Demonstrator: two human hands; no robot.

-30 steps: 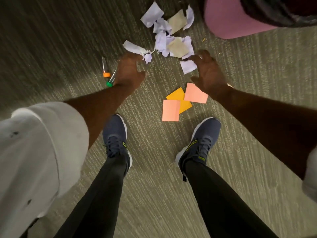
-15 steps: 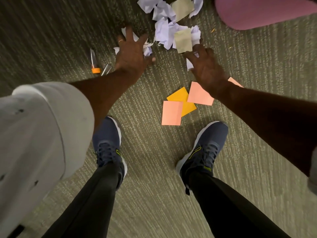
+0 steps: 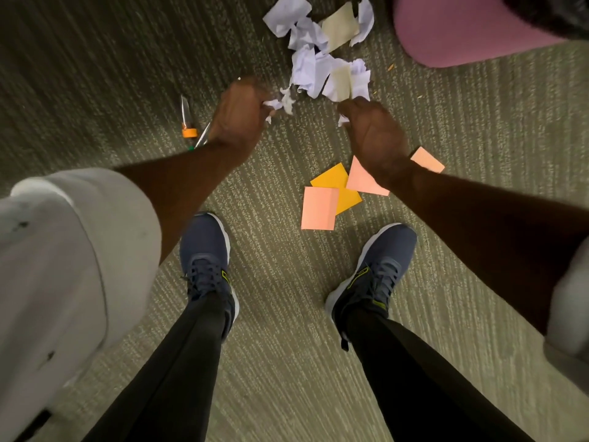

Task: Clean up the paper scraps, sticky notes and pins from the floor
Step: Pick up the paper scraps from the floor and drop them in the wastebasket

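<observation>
Head view, looking straight down past both arms at the carpet (image 3: 127, 74): the left hand (image 3: 237, 118) is curled into a fist, with a crumpled white scrap (image 3: 282, 102) poking out from its fingers. The right hand (image 3: 374, 132) is cupped fingers-down at the near edge of the paper scraps (image 3: 314, 67), a sliver of white showing under its fingertips; whether it truly grips that, I cannot tell. The pile runs away from the feet toward the pink seat (image 3: 462, 30). Just left of the left wrist lie two pins: the orange-capped pin (image 3: 186, 118) with its long axis running nearly straight away from the person, cap toward the feet, and the green-tipped pin (image 3: 201, 138) slanted, mostly hidden by the wrist. Sticky notes (image 3: 331, 196) lie flat between the shoes (image 3: 207, 250), beneath the right forearm.
</observation>
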